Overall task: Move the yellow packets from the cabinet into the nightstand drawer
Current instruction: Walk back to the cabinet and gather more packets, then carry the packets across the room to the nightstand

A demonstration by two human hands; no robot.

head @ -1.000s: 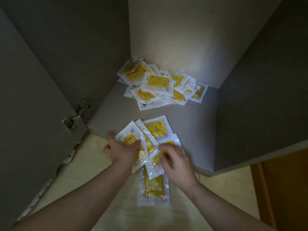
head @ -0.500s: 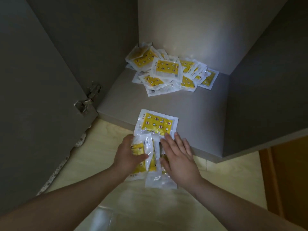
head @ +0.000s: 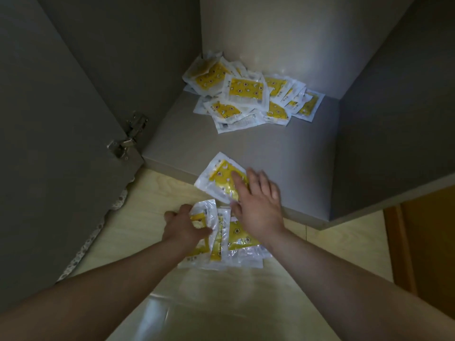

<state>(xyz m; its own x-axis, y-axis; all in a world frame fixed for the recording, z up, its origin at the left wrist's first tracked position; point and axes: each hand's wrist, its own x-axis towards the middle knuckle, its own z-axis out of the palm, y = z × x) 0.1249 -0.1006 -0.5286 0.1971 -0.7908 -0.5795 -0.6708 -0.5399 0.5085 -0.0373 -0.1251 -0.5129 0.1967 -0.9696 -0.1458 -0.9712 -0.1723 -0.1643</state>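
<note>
The left hand (head: 187, 226) covers the upper left of a bundle of yellow packets (head: 242, 238). Its thumb is clamped across the top and its fingers are curled out of sight beneath, so the packets it grips cannot be counted. Whether the bundle touches the floor (head: 152, 193) is unclear. The right hand (head: 258, 203) hides the near half of a single packet (head: 219, 175), with its fingers straight, slightly apart and laid flat on it. The print on every wrapper is too small to read.

The bundle's packets overlap like a fan, their long axes running from the cabinet (head: 246, 148) toward the person. The single packet lies turned like a diamond, one corner pointing toward the back wall. Its long axis cannot be told under the hand.

That packet sits at the shelf's front edge, with its left corner just over the lip. A pile of packets (head: 246, 94) is heaped against the back wall, well apart from it, with bare shelf between. The cabinet door (head: 49, 143) stands swung open at the left on its hinge (head: 128, 136)
</note>
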